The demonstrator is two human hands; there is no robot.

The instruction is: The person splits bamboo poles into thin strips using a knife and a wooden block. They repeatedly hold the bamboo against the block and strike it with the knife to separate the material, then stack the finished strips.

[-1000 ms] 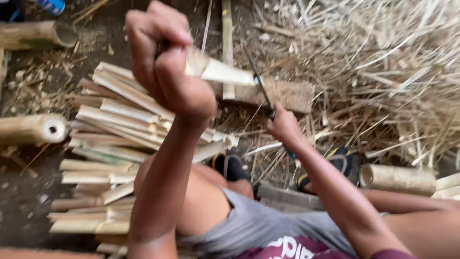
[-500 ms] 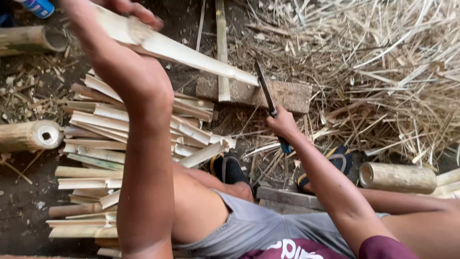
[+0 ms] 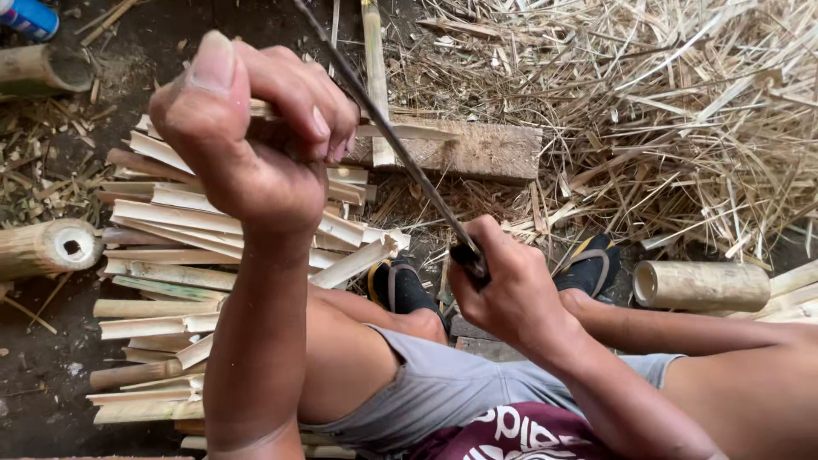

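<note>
My left hand [image 3: 247, 128] is raised close to the camera, fist shut on a split bamboo strip [image 3: 409, 131] that points right over a wooden block [image 3: 477, 153]. My right hand [image 3: 503, 290] grips the dark handle of a long thin knife [image 3: 383, 128]. Its blade runs up and left, crossing the strip just beside my left fingers. Below my left arm lies a stack of split bamboo pieces [image 3: 170, 255].
Bamboo tube sections lie at the left [image 3: 47, 247], upper left [image 3: 43, 68] and right [image 3: 703, 285]. A heap of dry bamboo shavings [image 3: 665, 111] fills the upper right. My sandalled feet [image 3: 400, 290] rest on the dark earth floor. A blue can [image 3: 30, 17] sits top left.
My left hand has come down and toward the camera with the strip. My right hand has swung the knife blade left, up against the strip.
</note>
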